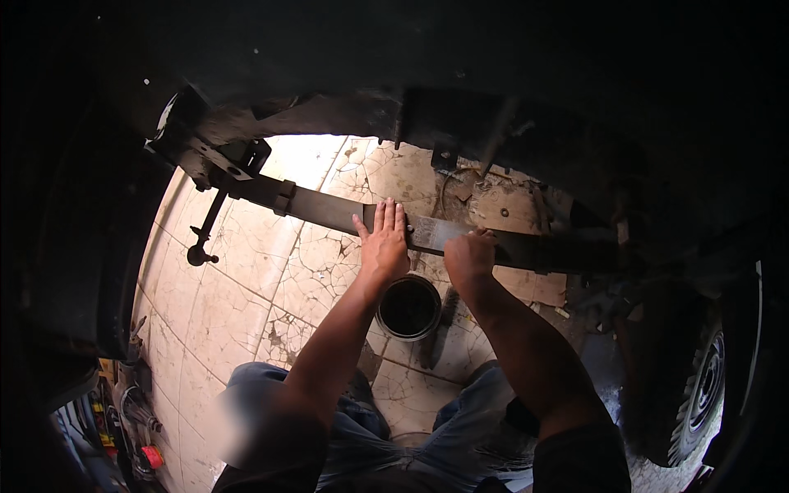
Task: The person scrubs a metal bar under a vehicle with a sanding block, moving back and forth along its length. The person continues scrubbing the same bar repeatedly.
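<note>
A dark metal leaf spring (325,209) runs crosswise in front of me, under a vehicle. My left hand (385,246) lies on it near the middle, fingers stretched out and apart. To its right is a paler, shinier patch (434,233) on the metal. At the right end of that patch, my right hand (470,255) is closed with its knuckles up against the spring. Whatever it may hold is hidden beneath the fingers. A round, dark-filled container (408,338) stands on the floor below, between my forearms. Beside the container lies a long dark object (445,327), its kind unclear.
Dark bodywork (460,74) spans the top. A rod with a rounded end (198,253) hangs near the spring's left end. The tiled floor (246,246) is cracked. Tools and a red object (151,457) lie lower left; a tyre (686,427) stands lower right.
</note>
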Demonstrator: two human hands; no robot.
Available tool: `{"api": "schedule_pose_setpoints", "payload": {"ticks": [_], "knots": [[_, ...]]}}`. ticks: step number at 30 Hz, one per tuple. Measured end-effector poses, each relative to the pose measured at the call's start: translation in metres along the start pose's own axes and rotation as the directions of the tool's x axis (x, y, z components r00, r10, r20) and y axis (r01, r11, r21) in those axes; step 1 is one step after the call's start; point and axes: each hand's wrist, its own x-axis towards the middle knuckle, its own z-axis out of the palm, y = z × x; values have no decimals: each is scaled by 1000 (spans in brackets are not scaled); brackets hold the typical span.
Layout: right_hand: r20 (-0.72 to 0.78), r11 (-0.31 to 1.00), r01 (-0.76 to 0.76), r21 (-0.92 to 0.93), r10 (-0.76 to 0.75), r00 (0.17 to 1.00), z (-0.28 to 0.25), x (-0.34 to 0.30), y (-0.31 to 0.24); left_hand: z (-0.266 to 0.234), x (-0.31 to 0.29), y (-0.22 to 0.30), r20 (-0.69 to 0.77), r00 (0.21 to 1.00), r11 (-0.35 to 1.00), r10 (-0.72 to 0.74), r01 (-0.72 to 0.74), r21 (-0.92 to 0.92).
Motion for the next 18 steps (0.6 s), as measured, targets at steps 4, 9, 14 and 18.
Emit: {"api": "schedule_pose_setpoints", "payload": {"ticks": [4, 9, 14, 18], "knots": [[1, 999, 22, 35, -22, 1000, 4, 2, 2, 0, 4, 7, -2, 997, 996, -75, 75, 51], [-19, 1000, 4, 5, -4, 1000, 6, 1, 2, 31, -34, 29, -130, 988, 997, -79, 81, 8], [-11, 1000, 0, 7, 0, 1000, 4, 0, 4, 15, -8, 17, 4, 997, 995, -73, 72, 63], [86, 997, 37, 74, -43, 995, -3, 4, 4, -4, 8, 9, 91, 990, 994, -106, 102, 46]]}}
